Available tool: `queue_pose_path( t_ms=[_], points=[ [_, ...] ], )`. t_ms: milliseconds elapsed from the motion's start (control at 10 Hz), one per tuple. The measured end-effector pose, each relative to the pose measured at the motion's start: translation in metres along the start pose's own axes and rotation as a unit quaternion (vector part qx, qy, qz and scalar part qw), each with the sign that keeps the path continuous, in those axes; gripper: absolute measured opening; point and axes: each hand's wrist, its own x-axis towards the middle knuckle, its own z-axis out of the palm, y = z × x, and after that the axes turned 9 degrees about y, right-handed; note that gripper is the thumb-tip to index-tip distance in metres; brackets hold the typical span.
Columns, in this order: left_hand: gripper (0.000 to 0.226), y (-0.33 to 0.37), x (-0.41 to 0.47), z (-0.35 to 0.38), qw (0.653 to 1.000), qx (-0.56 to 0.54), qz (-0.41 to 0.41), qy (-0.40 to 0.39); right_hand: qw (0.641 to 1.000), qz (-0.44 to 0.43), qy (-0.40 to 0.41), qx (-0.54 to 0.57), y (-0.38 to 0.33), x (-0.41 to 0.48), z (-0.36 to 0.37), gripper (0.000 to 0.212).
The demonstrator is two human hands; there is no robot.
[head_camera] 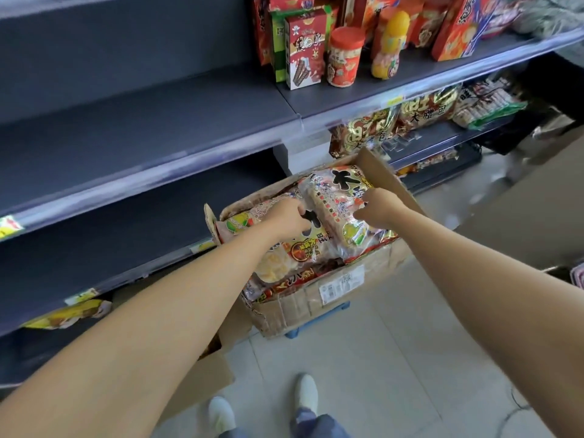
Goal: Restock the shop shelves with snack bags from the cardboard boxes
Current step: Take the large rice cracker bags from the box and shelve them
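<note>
Your left hand (pixel 286 216), right hand (pixel 376 207) grasp glossy red-yellow plastic snack bags (pixel 330 200) in brown cardboard box (pixel 300 306); grey metal shelves (pixel 142 128) mostly bare; much left.

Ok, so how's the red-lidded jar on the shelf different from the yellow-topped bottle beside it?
The jar is short and squat; the bottle stands taller. The jar has a flat red lid; the bottle has a rounded yellow top. The jar's sides are straight; the bottle's bulge and narrow. Both stand upright, side by side, on the same shelf.
</note>
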Motion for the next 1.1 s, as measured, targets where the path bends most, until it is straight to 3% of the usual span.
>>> queue_pose_path(
  t_ms=[200, 300, 400, 500, 600, 700, 800, 900, 1100],
  points=[
    [0.017, 0.025, 0.023, 0.039, 0.996, -0.071, -0.041, -0.033, 0.994, 0.078, -0.027, 0.074, 0.032, 0.025, 0.015, 0.068],
    [0.029, 0.031, 0.036, 0.058, 0.994, -0.073, -0.064, -0.045, 0.984, 0.110, -0.047, 0.135, 0.042, 0.035, 0.023, 0.069],
    [0.030, 0.038, 0.043, 0.065, 0.992, -0.070, -0.097, -0.024, 0.979, 0.083, -0.053, 0.180, 0.051, 0.045, 0.030, 0.049],
    [0.065, 0.040, 0.051, 0.072, 0.986, -0.104, -0.132, 0.009, 0.971, 0.104, -0.053, 0.208, 0.059, 0.058, 0.039, 0.057],
    [0.069, 0.033, 0.073, 0.081, 0.966, -0.170, -0.189, 0.049, 0.959, 0.143, -0.048, 0.238, 0.061, 0.071, 0.048, 0.078],
    [0.070, 0.032, 0.075, 0.080, 0.959, -0.209, -0.189, 0.039, 0.954, 0.200, -0.057, 0.215, 0.061, 0.076, 0.048, 0.092],
    [0.073, 0.030, 0.073, 0.076, 0.958, -0.206, -0.198, 0.028, 0.943, 0.210, -0.089, 0.242, 0.067, 0.078, 0.051, 0.089],
    [0.068, 0.033, 0.068, 0.067, 0.955, -0.238, -0.175, 0.028, 0.917, 0.219, -0.103, 0.318, 0.068, 0.071, 0.055, 0.075],
    [0.051, 0.049, 0.048, 0.029, 0.978, -0.180, -0.071, 0.071, 0.843, 0.217, -0.146, 0.470, 0.059, 0.052, 0.047, 0.080]
  ],
)
